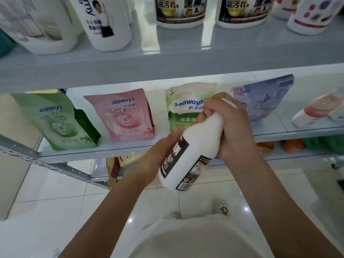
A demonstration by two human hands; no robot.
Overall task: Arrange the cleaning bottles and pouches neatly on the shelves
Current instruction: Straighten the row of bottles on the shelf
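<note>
Hands (pixel 229 125) (pixel 162 152) hold white bottle (pixel 191 159) before seaways pouch (pixel 186 95)

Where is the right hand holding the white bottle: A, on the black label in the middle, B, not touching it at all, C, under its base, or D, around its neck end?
D: the right hand is curled round the top end of the tilted white bottle, while the left hand holds the labelled body lower down.
</note>
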